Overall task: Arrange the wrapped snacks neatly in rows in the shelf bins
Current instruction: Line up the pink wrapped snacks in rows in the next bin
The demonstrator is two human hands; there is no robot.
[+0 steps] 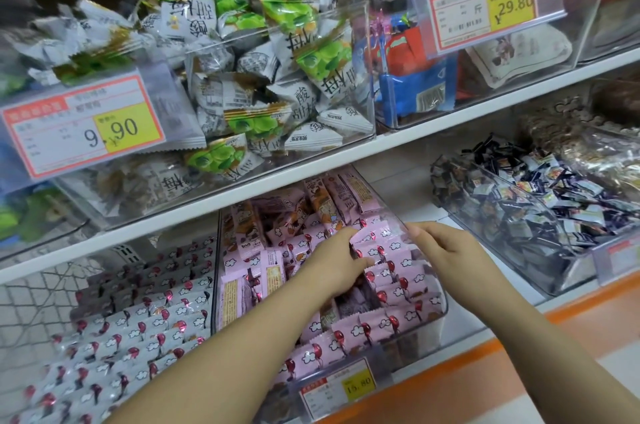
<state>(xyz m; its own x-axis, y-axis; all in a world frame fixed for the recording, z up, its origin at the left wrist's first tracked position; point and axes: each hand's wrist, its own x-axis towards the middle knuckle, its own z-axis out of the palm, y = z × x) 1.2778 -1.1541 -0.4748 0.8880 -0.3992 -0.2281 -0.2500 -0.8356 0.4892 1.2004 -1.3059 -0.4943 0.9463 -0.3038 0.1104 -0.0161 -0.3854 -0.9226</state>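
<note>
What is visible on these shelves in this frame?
pink wrapped snacks: many, pink, lower shelf, centre
white wrapped snacks: many, white with red balloons, lower shelf, left
green-and-white snack packs: many, upper shelf, left
blue and red packets: several, upper shelf, middle
dark wrapped candies: many, dark blue, lower shelf, right
clear bins: at least five, transparent, holding snacks
price tags: three readable, red and yellow, bin fronts
left hand: one, grips pink wrapped snacks
right hand: one, beside the pink snacks
</note>
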